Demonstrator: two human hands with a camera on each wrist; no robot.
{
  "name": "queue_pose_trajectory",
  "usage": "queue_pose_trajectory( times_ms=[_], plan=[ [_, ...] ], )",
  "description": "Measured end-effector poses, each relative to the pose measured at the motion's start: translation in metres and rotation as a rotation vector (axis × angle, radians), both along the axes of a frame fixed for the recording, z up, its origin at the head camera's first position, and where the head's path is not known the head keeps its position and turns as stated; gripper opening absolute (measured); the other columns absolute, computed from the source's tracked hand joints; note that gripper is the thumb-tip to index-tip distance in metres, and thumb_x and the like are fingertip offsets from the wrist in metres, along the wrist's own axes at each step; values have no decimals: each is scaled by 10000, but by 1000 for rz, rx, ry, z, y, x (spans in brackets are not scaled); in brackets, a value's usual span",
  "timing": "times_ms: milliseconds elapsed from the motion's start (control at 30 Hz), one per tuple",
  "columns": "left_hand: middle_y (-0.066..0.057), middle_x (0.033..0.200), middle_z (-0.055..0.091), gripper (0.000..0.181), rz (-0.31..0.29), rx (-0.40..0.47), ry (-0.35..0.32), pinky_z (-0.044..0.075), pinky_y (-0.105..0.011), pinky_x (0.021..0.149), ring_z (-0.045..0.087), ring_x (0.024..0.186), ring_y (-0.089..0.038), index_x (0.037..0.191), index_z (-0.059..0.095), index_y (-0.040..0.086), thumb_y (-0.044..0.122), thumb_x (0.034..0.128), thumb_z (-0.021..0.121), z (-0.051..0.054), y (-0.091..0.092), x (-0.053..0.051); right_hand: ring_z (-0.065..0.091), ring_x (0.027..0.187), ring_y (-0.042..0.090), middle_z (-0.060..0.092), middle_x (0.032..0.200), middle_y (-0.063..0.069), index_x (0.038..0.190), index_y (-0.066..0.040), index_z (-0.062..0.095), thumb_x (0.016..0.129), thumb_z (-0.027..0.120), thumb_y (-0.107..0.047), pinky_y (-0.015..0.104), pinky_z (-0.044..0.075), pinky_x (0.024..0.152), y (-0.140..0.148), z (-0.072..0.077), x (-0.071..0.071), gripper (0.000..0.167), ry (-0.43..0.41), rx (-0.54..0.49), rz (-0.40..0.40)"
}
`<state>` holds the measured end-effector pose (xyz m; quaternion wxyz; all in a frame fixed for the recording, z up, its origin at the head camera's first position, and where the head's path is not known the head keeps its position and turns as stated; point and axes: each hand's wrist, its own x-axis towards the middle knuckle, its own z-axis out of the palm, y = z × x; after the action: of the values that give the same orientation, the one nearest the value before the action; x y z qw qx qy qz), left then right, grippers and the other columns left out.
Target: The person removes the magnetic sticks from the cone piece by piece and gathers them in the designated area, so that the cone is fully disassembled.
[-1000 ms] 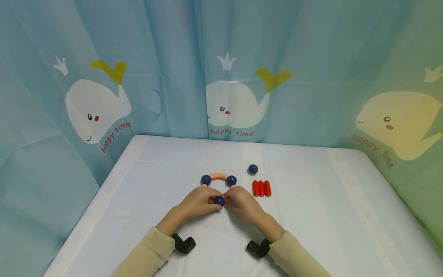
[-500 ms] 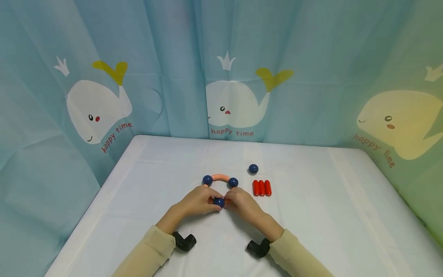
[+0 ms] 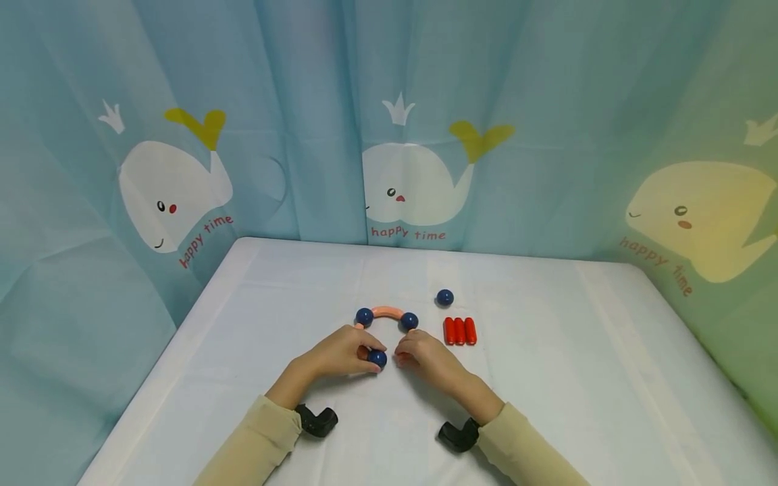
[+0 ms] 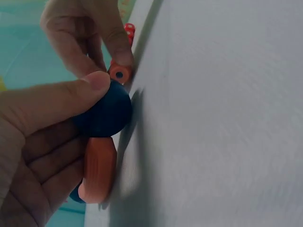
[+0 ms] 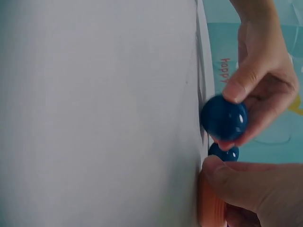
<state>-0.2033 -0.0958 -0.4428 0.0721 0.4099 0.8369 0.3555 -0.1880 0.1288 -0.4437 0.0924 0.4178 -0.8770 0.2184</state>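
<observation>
Balls (image 3: 377,358) are blue, curved pieces (image 4: 100,165) orange, sticks (image 3: 460,331) red, the curtain (image 3: 316,101) whale-printed teal.

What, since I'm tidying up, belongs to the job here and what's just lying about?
Apparently in use:
held blue ball
orange pieces
two joined blue balls

Seemingly lying about, perhaps for later:
loose blue ball
three red rods

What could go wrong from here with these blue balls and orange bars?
The left hand holds a glossy blue ball apart from the ribbed orange bar in the right hand; bringing them together off-line might leave them unjoined.
Tugging with either hand could perhaps pull the far curved orange bar off the two blue end balls.
The loose blue ball beyond the red rods could roll if knocked.
</observation>
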Motion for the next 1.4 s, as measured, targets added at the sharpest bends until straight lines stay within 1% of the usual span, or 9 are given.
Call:
queue_pose_trajectory(
  times_ms=[333,400,500,600,700,800,967,1067,1400],
  plan=[
    [-3,991,670,316,-25,-3,25,490,-179,703,603,780,-17,1056,687,39,157,770,753,-3,-9,1,565,844,158,634,869,16,867,-41,690,770,730,-42,279,481,803,5,-2,4,105,10,-11,24],
    [-13,993,671,332,-14,11,23,491,-190,694,598,752,-32,1069,683,35,179,777,747,0,-7,0,584,872,170,645,866,9,880,-40,691,766,741,-69,314,485,821,5,-2,7,127,-31,-71,-60],
    [-36,1031,667,355,52,43,18,478,-216,656,569,681,-89,1096,673,33,207,792,732,7,-1,-4,611,876,199,668,871,32,906,-17,697,771,745,-102,374,500,800,7,-2,10,167,-136,-233,-285],
    [-25,1119,640,366,139,40,37,474,-258,739,603,817,-145,1148,656,71,211,815,712,17,11,-14,618,821,212,675,883,74,943,16,694,794,730,-141,374,521,723,8,-1,9,219,-257,-377,-493],
    [-9,1170,615,382,196,-29,67,446,-299,877,564,1055,-169,1191,631,95,205,831,696,25,26,-27,604,768,207,670,863,92,958,35,687,818,709,-181,358,518,673,6,-1,5,258,-309,-384,-578],
    [-12,1176,610,397,191,-117,98,408,-312,943,531,1114,-167,1212,610,82,206,843,684,28,41,-38,594,725,195,660,828,94,936,48,681,820,703,-185,335,519,647,1,-3,2,261,-350,-361,-609],
    [-9,1131,631,380,140,-199,73,442,-257,873,579,989,-120,1207,613,74,171,845,680,23,57,-51,516,619,153,607,695,32,823,20,680,808,711,-185,270,455,545,-6,-5,-2,208,-397,-318,-655],
    [-14,1077,650,366,108,-216,63,454,-242,823,590,915,-112,1188,626,63,156,838,686,20,61,-55,483,582,145,573,641,12,780,7,674,806,712,-185,257,410,501,-8,-5,-2,197,-404,-315,-664],
    [-6,1095,647,337,31,-193,101,420,-236,899,570,1031,-121,1141,656,58,185,831,694,11,61,-60,478,541,143,553,596,12,728,10,659,811,653,-115,255,389,472,-7,-1,-3,150,-395,-319,-682]
  ],
)
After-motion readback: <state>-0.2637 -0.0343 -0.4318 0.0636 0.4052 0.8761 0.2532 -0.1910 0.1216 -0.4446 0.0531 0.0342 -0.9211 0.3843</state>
